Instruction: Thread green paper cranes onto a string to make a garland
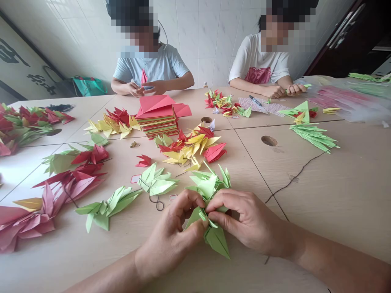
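Pale wooden tabletops [305,203] are stretching toward a white-tiled wall [195,36], and a bunch of light-green origami cranes [209,185] is hanging just above the near table edge, in front of the person. The left hand [171,232] is closing narrowly on the folded green paper from below, while the right hand [244,219] is pinching it from the other side, the two almost meeting. Just left, more green cranes [108,209] are lying beside a thin black cord [293,179]. Farther ahead, red and yellow cranes [192,148] are heaping near a stack of origami paper [157,116]. Across the table, two co-workers' hands [137,88] [282,90] are working on paper too.
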